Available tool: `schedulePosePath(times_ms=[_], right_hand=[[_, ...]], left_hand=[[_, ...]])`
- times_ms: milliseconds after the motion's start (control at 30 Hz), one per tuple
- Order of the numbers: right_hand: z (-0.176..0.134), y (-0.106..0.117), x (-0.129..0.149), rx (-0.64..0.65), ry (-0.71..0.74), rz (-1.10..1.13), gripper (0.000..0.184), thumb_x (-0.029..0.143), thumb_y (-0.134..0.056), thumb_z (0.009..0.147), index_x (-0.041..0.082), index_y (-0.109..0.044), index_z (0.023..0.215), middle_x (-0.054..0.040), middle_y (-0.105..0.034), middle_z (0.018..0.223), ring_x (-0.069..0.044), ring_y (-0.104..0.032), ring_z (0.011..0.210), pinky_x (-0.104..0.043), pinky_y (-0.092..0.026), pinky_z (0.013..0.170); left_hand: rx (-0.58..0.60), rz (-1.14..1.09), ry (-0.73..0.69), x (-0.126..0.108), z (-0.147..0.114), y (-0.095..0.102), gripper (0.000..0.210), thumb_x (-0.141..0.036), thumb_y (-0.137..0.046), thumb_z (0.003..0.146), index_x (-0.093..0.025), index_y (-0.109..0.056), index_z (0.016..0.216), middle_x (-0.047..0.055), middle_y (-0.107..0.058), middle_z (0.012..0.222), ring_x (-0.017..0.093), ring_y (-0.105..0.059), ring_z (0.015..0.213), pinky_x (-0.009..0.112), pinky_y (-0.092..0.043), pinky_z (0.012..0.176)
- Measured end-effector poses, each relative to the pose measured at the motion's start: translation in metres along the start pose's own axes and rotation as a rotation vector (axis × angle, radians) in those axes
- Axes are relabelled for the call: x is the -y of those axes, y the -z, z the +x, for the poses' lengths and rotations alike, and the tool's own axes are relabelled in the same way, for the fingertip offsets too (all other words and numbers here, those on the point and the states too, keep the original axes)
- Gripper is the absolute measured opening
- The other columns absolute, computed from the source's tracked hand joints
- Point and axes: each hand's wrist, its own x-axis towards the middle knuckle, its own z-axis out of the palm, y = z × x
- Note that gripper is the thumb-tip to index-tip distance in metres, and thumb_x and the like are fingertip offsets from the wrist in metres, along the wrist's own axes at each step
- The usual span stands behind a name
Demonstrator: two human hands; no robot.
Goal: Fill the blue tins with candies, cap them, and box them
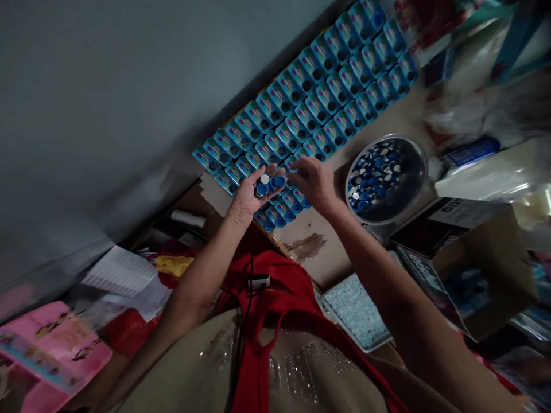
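My left hand (249, 195) is turned palm up, fingers curled, and cups several small round blue-and-white caps (276, 182). Just right of it, my right hand (316, 180) has its fingertips pinched close to those caps; whatever is between them, if anything, is too small to make out. Both hands hover over rows of small blue boxes (287, 137) with printed labels. Most boxes show a dark round hole at one end, while some in the row nearest me have a blue disc there. My hands hide part of the nearer rows.
A round metal bowl (416, 189) of loose blue and white caps stands on the table (314, 223) to the right. Nearer lie a tray of pale blue granules (357, 312) and an open cardboard box (482, 246). A grey wall (129, 86) rises at the left.
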Motion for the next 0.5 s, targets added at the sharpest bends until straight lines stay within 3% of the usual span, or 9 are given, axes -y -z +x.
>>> schedulePosePath(times_ms=[100,233,300,400,500], right_hand=[[-0.018,-0.016,0.011,-0.001,0.067,0.095,0.02,0.022,-0.069,0.101,0.026,-0.084,0.113,-0.0066,-0.075,0.106,-0.022,-0.07,0.092,-0.032,-0.053,0.086],[-0.023,-0.027,0.007,-0.04,-0.051,0.121,0.014,0.013,-0.071,0.09,0.022,-0.081,0.095,-0.0056,-0.074,0.1,-0.02,-0.069,0.088,-0.032,-0.054,0.084],[-0.022,-0.025,0.001,-0.074,-0.15,0.119,0.014,0.013,-0.071,0.089,0.021,-0.08,0.095,-0.0038,-0.074,0.094,-0.021,-0.069,0.085,-0.032,-0.054,0.083],[-0.019,-0.021,-0.005,-0.059,-0.254,0.014,0.018,0.014,-0.071,0.088,0.022,-0.082,0.101,-0.0029,-0.077,0.092,-0.023,-0.072,0.088,-0.035,-0.053,0.084],[-0.013,-0.023,-0.005,-0.009,-0.252,-0.124,0.01,0.017,-0.072,0.089,0.023,-0.079,0.092,-0.0065,-0.08,0.101,-0.026,-0.073,0.096,-0.035,-0.051,0.081]], left_hand=[[-0.051,0.0,-0.006,0.006,0.003,0.001,0.026,-0.029,-0.066,0.11,-0.016,-0.08,0.128,0.008,-0.088,0.108,0.024,-0.086,0.108,0.045,-0.065,0.115],[-0.015,-0.021,0.03,0.01,0.001,0.0,0.024,-0.029,-0.063,0.111,-0.016,-0.081,0.121,0.01,-0.088,0.111,0.025,-0.085,0.115,0.043,-0.066,0.113],[0.009,-0.044,0.011,0.007,-0.003,0.002,0.024,-0.03,-0.063,0.111,-0.017,-0.081,0.117,0.011,-0.088,0.115,0.026,-0.083,0.122,0.044,-0.064,0.116],[0.038,-0.066,-0.031,-0.001,-0.01,0.007,0.025,-0.033,-0.061,0.112,-0.019,-0.081,0.114,0.01,-0.087,0.122,0.026,-0.08,0.131,0.045,-0.06,0.121],[0.076,-0.068,-0.048,-0.01,-0.015,0.011,0.028,-0.036,-0.06,0.113,-0.019,-0.081,0.121,0.011,-0.086,0.13,0.028,-0.076,0.138,0.047,-0.057,0.124]])
